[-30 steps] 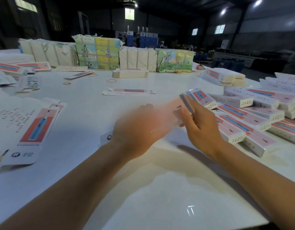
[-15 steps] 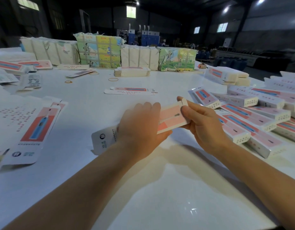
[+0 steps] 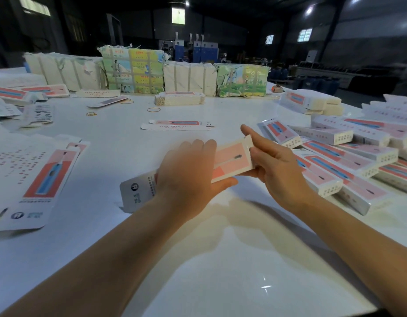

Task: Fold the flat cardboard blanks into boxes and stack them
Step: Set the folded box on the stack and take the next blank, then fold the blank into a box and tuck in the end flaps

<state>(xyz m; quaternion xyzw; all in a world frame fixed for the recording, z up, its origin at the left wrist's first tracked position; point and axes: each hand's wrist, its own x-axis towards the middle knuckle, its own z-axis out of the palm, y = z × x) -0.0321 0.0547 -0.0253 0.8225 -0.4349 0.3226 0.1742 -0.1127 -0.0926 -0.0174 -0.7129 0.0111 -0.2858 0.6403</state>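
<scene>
Holding one long pink-and-white carton [image 3: 230,160] above the white worktop [image 3: 220,259]: my left hand [image 3: 186,177], blurred, wraps its middle and hides much of the printed face; my right hand [image 3: 275,165] pinches the far end, forefinger along the raised end flap. Whether that end is closed I cannot tell. Folded boxes [image 3: 348,161], rectangular, glossy card, lie heaped at right, partly cut off. Flat blanks [image 3: 44,179] lie left, print hard to read.

Flat blanks [image 3: 37,179] left, folded boxes [image 3: 348,165] right.
</scene>
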